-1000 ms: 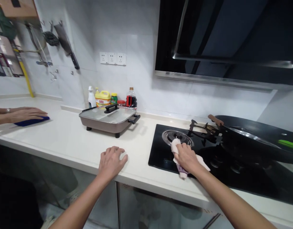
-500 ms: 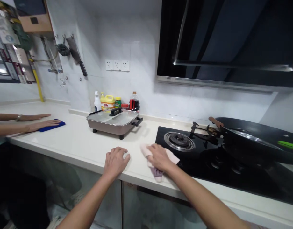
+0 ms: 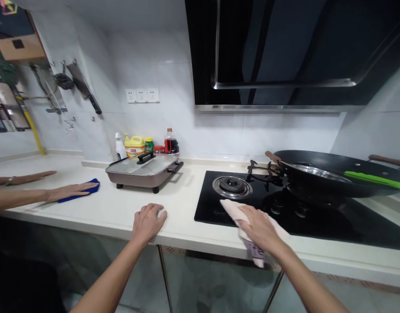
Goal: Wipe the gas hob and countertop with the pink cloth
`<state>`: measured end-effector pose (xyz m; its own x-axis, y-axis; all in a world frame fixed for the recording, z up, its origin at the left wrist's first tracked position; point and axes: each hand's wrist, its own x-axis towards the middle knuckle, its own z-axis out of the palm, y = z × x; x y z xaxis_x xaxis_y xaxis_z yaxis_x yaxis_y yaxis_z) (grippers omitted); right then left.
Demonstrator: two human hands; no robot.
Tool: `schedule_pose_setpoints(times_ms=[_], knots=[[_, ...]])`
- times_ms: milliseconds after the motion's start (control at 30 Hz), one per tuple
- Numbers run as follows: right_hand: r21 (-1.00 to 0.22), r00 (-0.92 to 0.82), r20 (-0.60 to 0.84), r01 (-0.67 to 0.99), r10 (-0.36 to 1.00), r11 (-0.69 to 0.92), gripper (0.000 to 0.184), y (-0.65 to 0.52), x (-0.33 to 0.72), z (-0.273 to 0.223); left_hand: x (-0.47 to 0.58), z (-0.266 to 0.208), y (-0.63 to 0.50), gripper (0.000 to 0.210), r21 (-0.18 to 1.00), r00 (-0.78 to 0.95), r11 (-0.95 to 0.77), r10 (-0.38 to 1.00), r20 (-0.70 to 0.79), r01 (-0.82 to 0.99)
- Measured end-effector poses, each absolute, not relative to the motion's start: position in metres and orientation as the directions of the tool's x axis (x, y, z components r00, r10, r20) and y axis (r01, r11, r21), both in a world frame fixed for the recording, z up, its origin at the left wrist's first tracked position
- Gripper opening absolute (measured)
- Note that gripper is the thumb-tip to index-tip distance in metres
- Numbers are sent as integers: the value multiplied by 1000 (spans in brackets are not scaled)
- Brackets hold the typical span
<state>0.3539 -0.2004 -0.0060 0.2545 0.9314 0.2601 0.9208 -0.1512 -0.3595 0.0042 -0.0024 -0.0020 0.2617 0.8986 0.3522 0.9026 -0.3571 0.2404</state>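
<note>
My right hand (image 3: 258,227) presses a pale pink cloth (image 3: 231,209) against the front edge of the black glass gas stove (image 3: 216,211). A corner of the cloth with purple lettering hangs over the counter's edge. My left hand (image 3: 149,221) rests on the white countertop (image 3: 183,217), holding nothing, its fingers loosely bent and the thumb apart. Behind it stands a brown electric pan (image 3: 138,178) with a glass lid. The left burner (image 3: 232,186) lies just beyond the cloth.
A large black wok (image 3: 317,184) with a green-handled utensil (image 3: 372,178) sits on the stove's right side. At far left, a co-worker's hand (image 3: 68,192) lies on a blue cloth (image 3: 95,188). Several bottles stand behind the pan, including a yellow jug (image 3: 135,145). A cleaver (image 3: 81,82) hangs on the wall.
My right hand has moved the pink cloth rightward from the countertop onto the stove's front edge. My left hand stays on the counter. The co-worker's blue cloth has slid right, and the view has shifted.
</note>
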Motion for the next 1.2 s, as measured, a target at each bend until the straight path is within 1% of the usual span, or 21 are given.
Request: schedule_pose_setpoints(times_ms=[100, 200, 267, 367, 433, 533, 600, 700, 767, 867, 933, 1000, 1100, 1200], knots=[[-363, 351, 286, 901, 892, -238, 57, -251, 410, -25, 5, -2, -2, 42, 232, 261, -355, 898, 354, 905], [-323, 378, 352, 908, 856, -268, 54, -288, 442, -40, 6, -1, -2, 43, 233, 260, -349, 903, 342, 908], [-270, 389, 392, 915, 834, -300, 50, -298, 443, -42, 6, 1, -2, 45, 238, 257, -340, 912, 320, 910], [-199, 394, 394, 919, 830, -341, 45, -290, 412, -35, 7, 3, -1, 48, 246, 260, -337, 918, 299, 909], [-210, 338, 376, 938, 863, -276, 44, -273, 374, -25, 6, 3, 0, 48, 249, 259, -338, 917, 303, 908], [-280, 162, 352, 958, 922, -61, 41, -237, 306, -11, 6, 3, 1, 50, 243, 260, -340, 915, 310, 908], [-304, 47, 340, 950, 939, 63, 39, -209, 264, -2, 5, 3, 2, 51, 237, 260, -338, 915, 307, 911], [-292, -121, 335, 929, 934, 226, 43, -172, 219, 7, 4, 5, 4, 53, 241, 258, -333, 920, 296, 912], [-276, -196, 338, 914, 921, 296, 46, -157, 207, 11, 3, 6, 7, 55, 250, 259, -330, 925, 279, 910], [-292, -228, 338, 897, 913, 332, 50, -156, 214, 11, 1, 7, 11, 58, 259, 265, -330, 930, 257, 908], [-318, -195, 337, 897, 921, 306, 49, -169, 234, 10, -1, 6, 13, 60, 266, 267, -333, 930, 254, 905], [-341, -113, 342, 910, 933, 235, 44, -190, 263, 9, -3, 5, 16, 62, 275, 269, -338, 928, 257, 900], [-383, 82, 351, 922, 933, 62, 34, -232, 315, 4, -4, 4, 20, 65, 280, 266, -335, 930, 255, 900], [-411, 288, 359, 903, 888, -127, 27, -277, 371, -6, -4, 4, 23, 68, 287, 252, -316, 938, 239, 904]])
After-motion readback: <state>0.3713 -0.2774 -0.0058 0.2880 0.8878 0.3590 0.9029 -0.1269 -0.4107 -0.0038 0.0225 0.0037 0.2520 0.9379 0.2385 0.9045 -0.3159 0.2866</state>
